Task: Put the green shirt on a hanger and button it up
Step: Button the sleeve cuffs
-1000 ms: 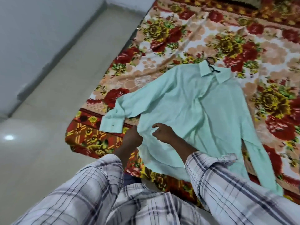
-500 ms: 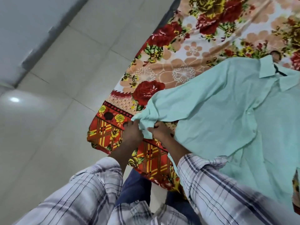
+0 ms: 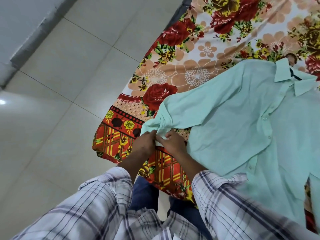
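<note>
The green shirt lies flat, front up, on a floral bedspread, its placket closed with buttons showing down the front. A dark hanger pokes out at the collar, its hook lying just beyond. The shirt's left sleeve stretches toward me, bunched at the cuff. My left hand and my right hand both pinch that cuff at the bed's near corner, fingertips close together.
The floral bedspread covers the bed, with a red plaid border at its corner. Pale floor tiles spread to the left, up to a wall skirting. My plaid sleeves and blue trousers fill the bottom.
My hands left the shirt's lower hem and took hold of the left sleeve's cuff. The view swung left, so the shirt now sits at the right.
</note>
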